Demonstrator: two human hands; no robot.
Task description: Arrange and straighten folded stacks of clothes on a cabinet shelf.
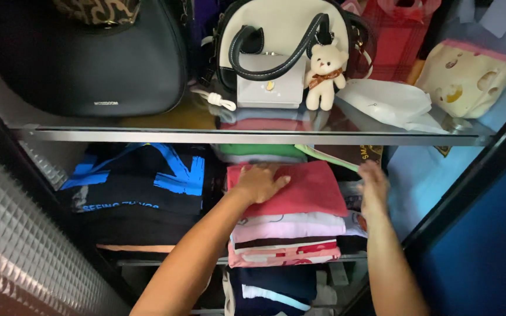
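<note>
Two hands are laid on a stack of folded clothes: left hand (260, 182) spread flat on the folded red cotton garment (306, 188), right hand (373, 186) flat, fingers together, against the stack's right side.

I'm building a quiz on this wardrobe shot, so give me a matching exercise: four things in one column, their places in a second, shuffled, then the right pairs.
Things
1. left hand
2. right hand
3. small teddy bear
4. black handbag

Places
A. on the glass shelf, far left
B. flat on the red folded garment topping the stack
C. hanging from the cream bag
D. at the stack's right side, below the shelf edge

Pairs: 1-B, 2-D, 3-C, 4-A
</note>
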